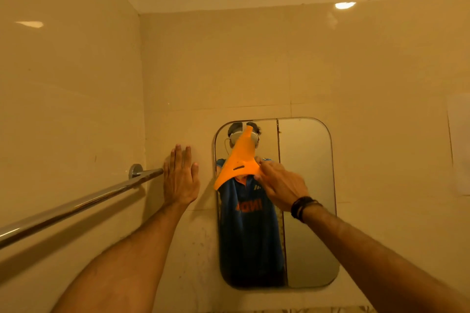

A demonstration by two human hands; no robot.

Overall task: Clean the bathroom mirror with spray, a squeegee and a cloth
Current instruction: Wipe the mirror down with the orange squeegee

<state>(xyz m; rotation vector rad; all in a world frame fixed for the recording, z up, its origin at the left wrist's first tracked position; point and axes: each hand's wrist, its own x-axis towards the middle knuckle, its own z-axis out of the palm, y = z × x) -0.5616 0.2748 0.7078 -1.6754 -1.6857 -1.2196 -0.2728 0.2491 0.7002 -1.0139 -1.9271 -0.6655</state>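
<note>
The cloth (237,160) is showing bright orange, bunched into a rough triangle with one corner pointing to twelve o'clock and a small dark slit near its middle. It is lying against the upper left part of the mirror (305,198), a tall glass with rounded corners, sitting at about five o'clock from the middle of the view. The right hand (278,184) is gripping the cloth's right edge, its fingers (262,164) pinching the fabric; a dark band is circling that wrist. The left hand (180,178) is resting flat on the wall (254,63) at nine o'clock of the mirror, fingers spread, just beside the end of a shiny rail (84,202).
</note>
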